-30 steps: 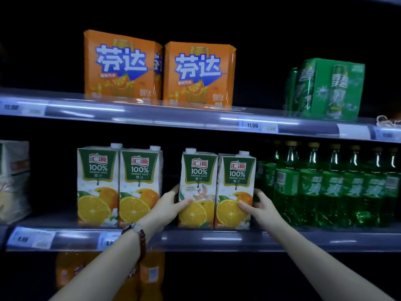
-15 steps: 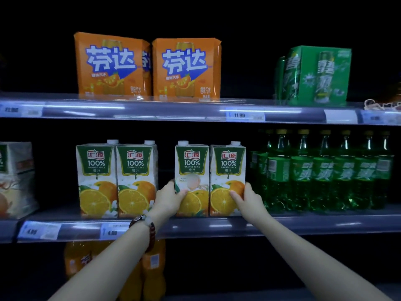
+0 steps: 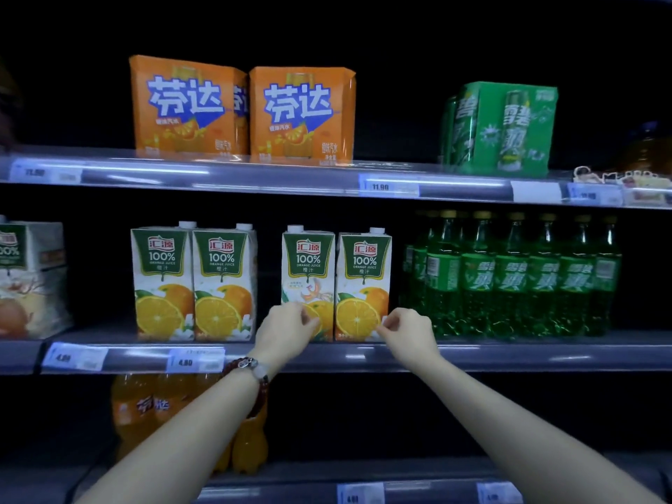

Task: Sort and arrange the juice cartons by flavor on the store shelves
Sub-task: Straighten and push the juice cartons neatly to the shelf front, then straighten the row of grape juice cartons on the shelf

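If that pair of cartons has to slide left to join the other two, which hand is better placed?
Probably the right hand: it sits at the pair's outer right edge, able to push toward the gap.

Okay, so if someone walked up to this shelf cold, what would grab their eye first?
Probably the two bright orange soda packs on the top shelf, then the four orange juice cartons in pairs on the middle shelf. Both hands, left hand and right hand, hover loosely curled before the right pair.

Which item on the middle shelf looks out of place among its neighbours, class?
The third white-and-green juice carton from the left: under its label sits a pale bird-like picture above the orange, while the three matching orange-juice cartons show only oranges. Nothing looks tilted, spilled or damaged.
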